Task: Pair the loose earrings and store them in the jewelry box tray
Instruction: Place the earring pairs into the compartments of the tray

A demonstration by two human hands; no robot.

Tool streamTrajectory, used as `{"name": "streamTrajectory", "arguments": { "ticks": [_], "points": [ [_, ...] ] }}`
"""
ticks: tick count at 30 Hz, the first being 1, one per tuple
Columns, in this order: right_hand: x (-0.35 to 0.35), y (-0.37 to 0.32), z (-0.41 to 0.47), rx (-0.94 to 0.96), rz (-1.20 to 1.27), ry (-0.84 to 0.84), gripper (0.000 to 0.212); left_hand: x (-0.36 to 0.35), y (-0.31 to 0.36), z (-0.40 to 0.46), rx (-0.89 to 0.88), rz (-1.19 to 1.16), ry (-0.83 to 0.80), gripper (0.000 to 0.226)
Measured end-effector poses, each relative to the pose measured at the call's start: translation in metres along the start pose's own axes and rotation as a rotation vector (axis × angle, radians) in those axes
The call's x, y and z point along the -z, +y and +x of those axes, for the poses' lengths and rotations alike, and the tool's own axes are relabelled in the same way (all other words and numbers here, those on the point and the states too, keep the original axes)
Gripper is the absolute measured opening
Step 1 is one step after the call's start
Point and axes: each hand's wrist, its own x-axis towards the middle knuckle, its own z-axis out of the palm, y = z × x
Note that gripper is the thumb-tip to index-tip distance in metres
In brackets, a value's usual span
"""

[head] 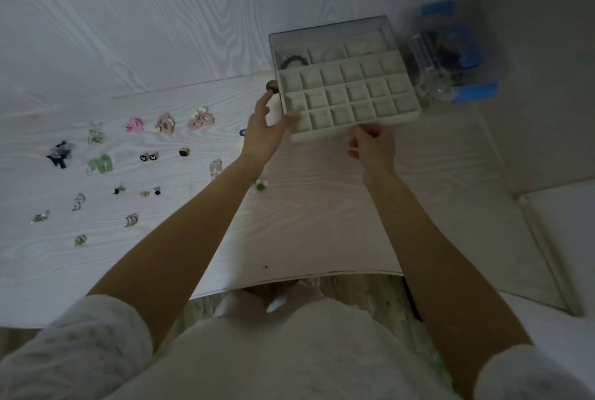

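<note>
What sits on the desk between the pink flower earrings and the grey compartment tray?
In the head view, two pink ring earring pairs lie between the pink flower earrings and grey compartment tray; the left hand reaches across nearer the tray.

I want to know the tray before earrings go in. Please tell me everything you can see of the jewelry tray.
The jewelry tray is pale, looks lined with soft cloth, and is split into small square compartments in rows; those in view look empty. It lies flat on the white table, its far part under a clear box that holds larger compartments. The left hand touches its near left corner with straight fingers. The right hand is at its near edge, fingers curled; whether it grips is unclear.
</note>
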Motion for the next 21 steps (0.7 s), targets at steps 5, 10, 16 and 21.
{"name": "streamTrajectory", "arguments": {
  "ticks": [5, 10, 16, 21],
  "points": [
    [0.02, 0.029, -0.024, -0.013, 0.087, -0.015, 0.021, -0.007, -0.017, -0.028, 0.164, -0.226, -0.189, 0.064],
    [0.027, 0.034, -0.017, 0.019, 0.009, -0.009, 0.019, -0.013, -0.018, -0.035, 0.151, -0.287, -0.182, 0.068],
    [0.033, 0.035, -0.009, -0.004, -0.06, -0.069, 0.022, -0.012, -0.02, -0.031, 0.129, -0.224, -0.144, 0.065],
    [0.032, 0.04, -0.006, -0.031, -0.068, -0.062, 0.018, -0.016, -0.019, -0.035, 0.101, -0.143, -0.118, 0.064]
  ]
}}
